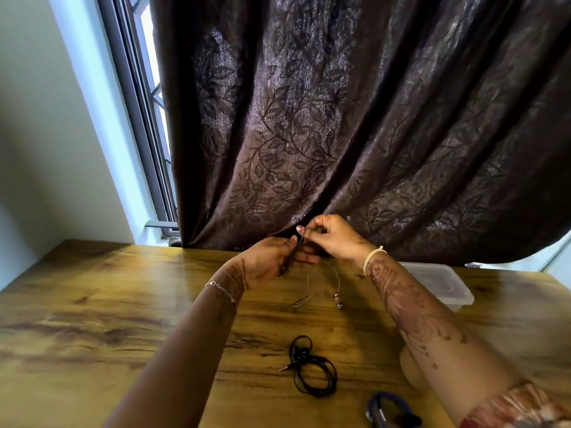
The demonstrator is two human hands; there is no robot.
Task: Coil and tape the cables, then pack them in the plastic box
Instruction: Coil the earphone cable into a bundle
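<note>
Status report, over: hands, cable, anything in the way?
Left hand, right hand both pinching the thin cable, plug end hanging. Black cable loosely coiled on table. Plastic box at right, unblocked.

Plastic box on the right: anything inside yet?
No cable shows inside the plastic box; only a brownish tint through its cloudy top. The right forearm covers its left end.

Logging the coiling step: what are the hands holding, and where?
The left hand and right hand both pinch a thin cable at its upper part; its plug end dangles.
</note>
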